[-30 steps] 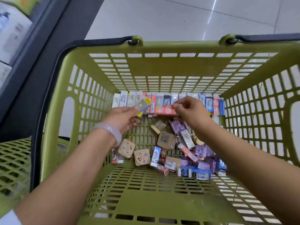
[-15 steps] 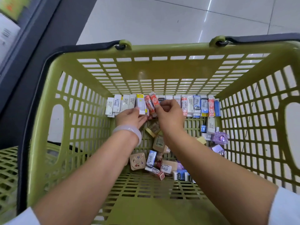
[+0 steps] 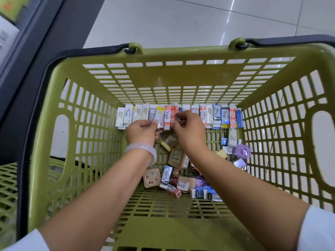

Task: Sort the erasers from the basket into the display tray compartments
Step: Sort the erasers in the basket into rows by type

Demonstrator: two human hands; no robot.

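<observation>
Inside a green mesh basket (image 3: pixel 90 160), a row of boxed erasers (image 3: pixel 219 115) stands upright along the far wall. My left hand (image 3: pixel 141 132) pinches a white eraser with a yellow end (image 3: pixel 159 114), tilted against the row. My right hand (image 3: pixel 188 129) pinches the red-and-white erasers (image 3: pixel 171 115) standing right beside it. A loose heap of erasers (image 3: pixel 179 180) lies on the basket floor under my forearms, with tan, blue and purple ones among them. No display tray is in view.
The basket has dark handles (image 3: pixel 290 39) folded on its rim. A second green basket (image 3: pixel 9 187) sits at the lower left. A dark shelf edge (image 3: pixel 36 51) runs along the left, and pale floor tiles (image 3: pixel 199 20) lie beyond.
Both hands have moved from above the heap to the back row. The yellow-ended eraser and the red one now stand against the row, side by side.
</observation>
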